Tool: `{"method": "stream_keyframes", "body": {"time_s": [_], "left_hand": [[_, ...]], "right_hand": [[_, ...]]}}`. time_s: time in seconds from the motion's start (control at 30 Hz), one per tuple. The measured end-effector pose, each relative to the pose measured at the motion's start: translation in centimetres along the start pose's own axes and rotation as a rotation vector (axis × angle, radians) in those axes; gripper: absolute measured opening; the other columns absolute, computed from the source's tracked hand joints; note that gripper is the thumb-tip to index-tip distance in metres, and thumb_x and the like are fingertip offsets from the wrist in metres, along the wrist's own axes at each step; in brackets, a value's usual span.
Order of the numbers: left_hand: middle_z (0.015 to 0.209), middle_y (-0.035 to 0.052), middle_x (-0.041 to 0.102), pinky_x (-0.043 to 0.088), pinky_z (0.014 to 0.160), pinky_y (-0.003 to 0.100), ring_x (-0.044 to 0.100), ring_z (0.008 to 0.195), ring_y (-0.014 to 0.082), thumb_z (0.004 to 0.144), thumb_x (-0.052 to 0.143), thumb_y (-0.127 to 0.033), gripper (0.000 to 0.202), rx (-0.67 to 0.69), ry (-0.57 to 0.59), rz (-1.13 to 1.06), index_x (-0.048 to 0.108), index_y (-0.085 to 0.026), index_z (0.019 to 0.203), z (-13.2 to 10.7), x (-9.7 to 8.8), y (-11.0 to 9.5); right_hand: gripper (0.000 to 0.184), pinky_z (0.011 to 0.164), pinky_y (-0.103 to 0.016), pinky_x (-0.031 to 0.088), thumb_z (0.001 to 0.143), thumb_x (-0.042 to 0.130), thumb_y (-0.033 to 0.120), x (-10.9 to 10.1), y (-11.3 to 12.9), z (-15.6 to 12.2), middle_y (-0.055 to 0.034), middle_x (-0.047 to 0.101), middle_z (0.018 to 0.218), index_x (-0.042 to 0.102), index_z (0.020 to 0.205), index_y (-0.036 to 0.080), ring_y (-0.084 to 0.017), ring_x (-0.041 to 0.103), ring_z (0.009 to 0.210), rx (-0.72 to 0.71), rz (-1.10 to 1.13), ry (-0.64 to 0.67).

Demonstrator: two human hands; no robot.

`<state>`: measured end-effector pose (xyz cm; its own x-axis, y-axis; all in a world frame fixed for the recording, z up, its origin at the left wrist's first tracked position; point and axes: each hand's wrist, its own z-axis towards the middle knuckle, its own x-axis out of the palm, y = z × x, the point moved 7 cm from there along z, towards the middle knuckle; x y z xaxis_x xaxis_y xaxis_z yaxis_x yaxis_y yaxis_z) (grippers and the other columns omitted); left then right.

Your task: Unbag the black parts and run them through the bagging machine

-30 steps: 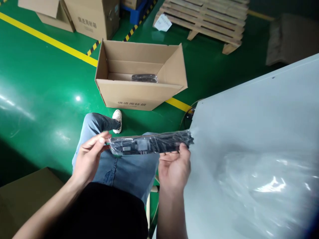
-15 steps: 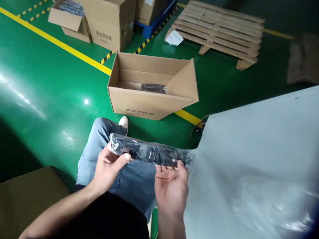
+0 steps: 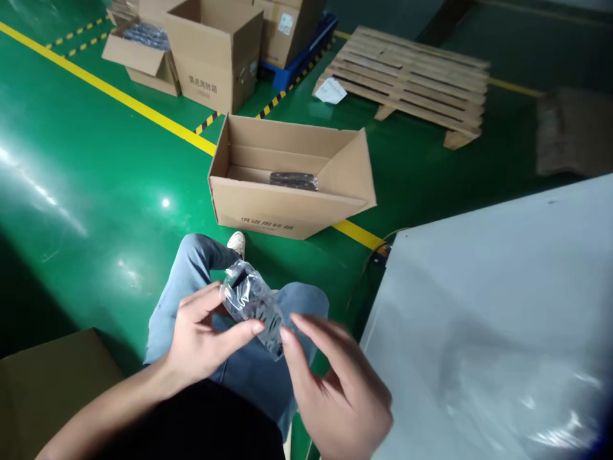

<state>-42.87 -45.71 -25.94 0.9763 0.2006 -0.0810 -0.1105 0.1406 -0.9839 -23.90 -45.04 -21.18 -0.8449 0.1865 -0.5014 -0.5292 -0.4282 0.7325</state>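
A long black part wrapped in a clear plastic bag (image 3: 253,305) is held over my lap, seen almost end-on. My left hand (image 3: 204,340) grips it, thumb on top and fingers round its side. My right hand (image 3: 342,391) is just to the right with fingers spread, fingertips at the bag's near end. An open cardboard box (image 3: 287,209) stands on the green floor ahead of my knees. One more bagged black part (image 3: 294,181) lies inside it.
A grey table (image 3: 498,332) with clear plastic film on it fills the right side. A brown carton (image 3: 52,377) sits at my lower left. Further cartons (image 3: 211,45) and a wooden pallet (image 3: 407,70) stand at the back, beyond yellow floor lines.
The bagged part has swung from lying crosswise to pointing away from me. My right hand has let go of its end and spread open; my left hand keeps its grip.
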Motion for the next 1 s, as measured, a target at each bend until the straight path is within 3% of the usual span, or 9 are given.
{"method": "stream_keyframes", "body": {"time_s": [0.1,0.4,0.57,0.67,0.77,0.83,0.93,1.0], "left_hand": [[0.088,-0.0001,0.071,0.052,0.076,0.019,0.062,0.077,0.0120,0.088,0.087,-0.024,0.016,0.085,0.067,0.064,0.078,-0.022,0.100,-0.2,0.4,-1.1],[0.087,0.0002,0.072,0.054,0.071,0.017,0.066,0.074,0.0116,0.091,0.086,-0.030,0.021,0.184,0.166,0.183,0.077,-0.021,0.107,-0.1,1.1,-2.7],[0.074,-0.0010,0.062,0.048,0.058,0.020,0.057,0.063,0.0115,0.093,0.082,-0.035,0.021,0.225,0.223,0.243,0.073,-0.018,0.097,0.3,1.3,-3.1],[0.074,0.0001,0.062,0.048,0.057,0.020,0.057,0.063,0.0118,0.097,0.078,-0.034,0.020,0.246,0.205,0.316,0.071,-0.016,0.094,0.7,1.2,-3.3],[0.077,0.0008,0.064,0.051,0.061,0.020,0.060,0.064,0.0114,0.099,0.075,-0.030,0.017,0.340,0.120,0.444,0.071,-0.013,0.100,0.7,1.4,-3.8],[0.083,0.0044,0.068,0.053,0.063,0.022,0.065,0.068,0.0137,0.102,0.070,-0.029,0.022,0.438,0.090,0.565,0.069,-0.009,0.112,0.5,2.1,-4.2],[0.100,0.0122,0.073,0.057,0.069,0.027,0.071,0.081,0.0193,0.108,0.059,-0.030,0.031,0.535,0.130,0.681,0.064,-0.006,0.128,0.2,3.3,-4.5],[0.109,0.0120,0.073,0.059,0.080,0.029,0.072,0.093,0.0211,0.107,0.062,-0.035,0.035,0.496,0.205,0.605,0.063,-0.012,0.132,0.2,3.3,-4.4]], "right_hand": [[0.022,0.081,-0.036,0.068,0.093,0.074,0.011,0.6,1.4,2.2,-0.0056,0.082,0.097,0.077,0.110,0.025,-0.021,0.079,0.088,-0.199,-0.081,0.012],[0.021,0.073,-0.027,0.067,0.094,0.065,0.005,1.1,1.2,2.0,-0.0010,0.081,0.088,0.071,0.099,0.025,-0.015,0.077,0.073,-0.221,-0.122,-0.014],[0.021,0.072,-0.028,0.067,0.094,0.065,0.008,0.3,-0.3,1.9,0.0003,0.080,0.087,0.071,0.099,0.027,-0.016,0.077,0.074,-0.092,-0.059,-0.028],[0.025,0.080,-0.032,0.068,0.097,0.068,0.018,-0.1,-1.7,1.6,-0.0036,0.081,0.101,0.071,0.120,0.028,-0.018,0.078,0.084,0.062,0.080,-0.002],[0.059,0.097,-0.039,0.066,0.093,0.078,0.036,1.1,-2.5,1.0,-0.0097,0.078,0.125,0.059,0.148,0.028,-0.024,0.077,0.108,0.198,0.218,0.152],[0.076,0.103,-0.042,0.064,0.088,0.083,0.044,2.4,-2.8,0.3,-0.0121,0.074,0.136,0.053,0.156,0.028,-0.028,0.074,0.119,0.277,0.304,0.275],[0.066,0.104,-0.041,0.064,0.093,0.078,0.044,3.6,-4.0,-0.6,-0.0131,0.069,0.145,0.056,0.154,0.027,-0.029,0.072,0.126,0.417,0.430,0.270],[0.058,0.109,-0.043,0.061,0.099,0.070,0.047,3.8,-5.0,-1.0,-0.0125,0.069,0.145,0.058,0.152,0.027,-0.029,0.070,0.130,0.496,0.567,0.193]]}}
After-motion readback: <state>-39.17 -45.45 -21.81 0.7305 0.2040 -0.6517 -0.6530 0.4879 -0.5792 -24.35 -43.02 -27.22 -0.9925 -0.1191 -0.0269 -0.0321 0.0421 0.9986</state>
